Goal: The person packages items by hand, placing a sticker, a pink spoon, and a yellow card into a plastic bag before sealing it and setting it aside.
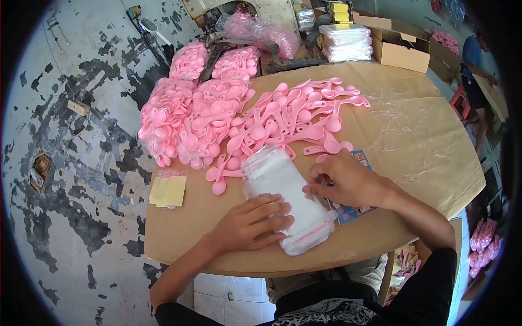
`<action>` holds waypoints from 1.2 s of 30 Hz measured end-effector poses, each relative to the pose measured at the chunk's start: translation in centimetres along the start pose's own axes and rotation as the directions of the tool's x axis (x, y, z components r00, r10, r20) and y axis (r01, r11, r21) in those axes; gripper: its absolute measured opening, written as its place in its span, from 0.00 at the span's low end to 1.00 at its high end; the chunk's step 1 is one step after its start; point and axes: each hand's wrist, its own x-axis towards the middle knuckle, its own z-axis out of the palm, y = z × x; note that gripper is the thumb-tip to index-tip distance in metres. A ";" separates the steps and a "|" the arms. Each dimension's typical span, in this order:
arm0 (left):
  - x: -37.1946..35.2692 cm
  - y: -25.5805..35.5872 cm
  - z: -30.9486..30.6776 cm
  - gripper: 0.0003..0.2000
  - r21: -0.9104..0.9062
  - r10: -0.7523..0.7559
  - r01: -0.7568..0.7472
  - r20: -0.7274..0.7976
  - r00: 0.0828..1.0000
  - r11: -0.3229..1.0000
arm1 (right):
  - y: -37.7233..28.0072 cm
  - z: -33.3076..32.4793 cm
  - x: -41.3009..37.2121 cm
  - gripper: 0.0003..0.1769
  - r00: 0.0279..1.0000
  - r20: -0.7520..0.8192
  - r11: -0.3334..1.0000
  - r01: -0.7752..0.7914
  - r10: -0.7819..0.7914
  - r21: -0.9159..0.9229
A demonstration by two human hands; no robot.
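Note:
A stack of clear plastic bags lies slantwise on the brown-covered table in front of me. My left hand rests flat on the stack's lower left part, fingers stretched out. Over the stack's right edge, my right hand has its fingers bent and the thumb close to the fingertips. Anything in that pinch is too small or hidden to make out. Partly under my right wrist is a blue printed sheet. Loose pink plastic spoons are heaped just beyond the bags, a few of them touching the stack's far end.
Bulging bags of pink spoons stand at the table's left. Yellow paper slips lie near the left edge. Behind are stacked plastic packs and an open cardboard box. A person in a blue shirt is at far right.

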 end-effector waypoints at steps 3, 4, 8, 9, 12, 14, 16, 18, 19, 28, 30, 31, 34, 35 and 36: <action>-0.1 -0.1 0.2 0.14 -0.026 0.021 -0.021 0.004 1.000 0.999 | 0.0 1.0 -0.2 0.14 0.994 -0.076 0.992 0.074 -0.082 -0.102; -0.2 -0.1 0.1 0.13 -0.038 0.027 -0.026 0.012 1.000 0.999 | -0.2 0.6 -0.1 0.14 0.999 -0.005 0.997 0.037 -0.038 -0.067; -0.7 -0.1 0.1 0.13 -0.063 0.016 -0.016 0.010 1.000 0.998 | 0.1 0.3 0.1 0.12 0.989 0.138 0.988 -0.063 0.043 0.141; -0.8 -0.1 0.1 0.13 -0.055 0.016 -0.016 0.007 1.000 0.998 | 0.1 0.3 0.0 0.11 0.995 0.103 0.995 -0.016 0.006 0.096; -0.6 0.5 0.1 0.13 -0.024 0.003 -0.004 -0.025 1.000 1.000 | 0.0 0.5 -0.2 0.09 0.995 0.019 0.994 0.102 -0.101 -0.035; -0.6 0.7 0.2 0.13 -0.012 -0.004 0.004 -0.041 0.999 1.000 | 0.0 0.5 -0.4 0.07 0.989 -0.021 0.983 0.144 -0.147 -0.111; -0.8 0.6 0.5 0.13 -0.010 -0.008 0.008 -0.050 0.999 1.000 | 0.6 1.0 -0.5 0.08 0.977 -0.084 0.977 0.185 -0.194 -0.107; -0.9 0.7 0.6 0.13 -0.009 -0.006 0.006 -0.046 0.999 1.000 | 0.8 0.9 -0.6 0.09 0.966 -0.152 0.972 0.191 -0.211 -0.135; -0.9 0.7 0.6 0.13 -0.009 -0.007 0.007 -0.044 0.999 1.000 | 0.7 0.7 -0.5 0.08 0.961 -0.186 0.971 0.177 -0.206 -0.162; 2.8 2.6 -1.9 0.25 -0.118 -0.230 0.222 -0.055 0.972 0.968 | -0.1 -2.7 -2.0 0.09 0.941 -0.327 0.862 0.237 -0.089 0.449; 4.1 3.2 -0.2 0.25 -0.634 -0.447 0.352 0.012 0.895 0.689 | -1.3 -3.8 -3.1 0.09 0.983 -0.169 0.816 0.150 -0.065 0.559; 5.0 3.5 0.7 0.26 -0.817 -0.523 0.360 0.085 0.848 0.451 | -1.1 -3.6 -3.2 0.08 0.977 -0.175 0.896 0.181 -0.119 0.405; 9.1 3.0 1.6 0.26 -0.930 -0.603 0.352 0.222 0.766 0.105 | 0.5 -3.7 -3.2 0.07 0.931 -0.307 0.924 0.283 -0.199 0.259; 9.5 1.9 1.9 0.25 -0.941 -0.626 0.311 0.161 0.763 0.137 | 0.7 -5.1 -3.5 0.12 0.935 -0.302 0.963 0.236 -0.187 0.133; 9.7 1.2 1.9 0.24 -0.955 -0.661 0.272 0.127 0.739 0.120 | 1.9 -6.0 -3.7 0.13 0.937 -0.225 0.959 0.281 -0.268 0.028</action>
